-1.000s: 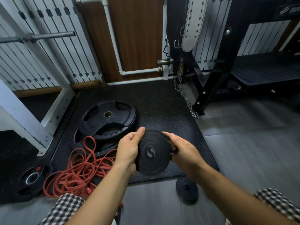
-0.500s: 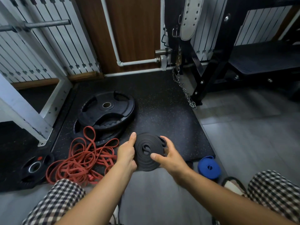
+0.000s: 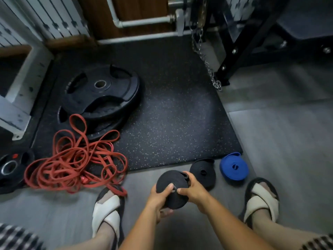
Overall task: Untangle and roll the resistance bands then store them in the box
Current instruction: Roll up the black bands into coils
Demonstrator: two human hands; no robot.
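A rolled black resistance band (image 3: 171, 179) is held low between my feet. My left hand (image 3: 159, 199) grips it from the left with the thumb on its face. My right hand (image 3: 193, 188) grips its right edge. A second rolled black band (image 3: 203, 171) lies on the grey floor just right of my hands, and a rolled blue band (image 3: 234, 167) lies beside it. A tangled heap of red bands (image 3: 72, 159) sprawls on the left, partly over the mat edge. No box is in view.
Stacked black weight plates (image 3: 100, 91) sit on the speckled black mat (image 3: 171, 114). A small plate (image 3: 9, 168) lies at far left. A chain (image 3: 207, 65) hangs by a black rack leg (image 3: 232, 56). My sandalled feet (image 3: 106, 210) flank my hands.
My hands have lowered the black roll toward the floor and nearer my body. The view has tilted down, bringing my feet, the second black roll and the whole blue roll into sight.
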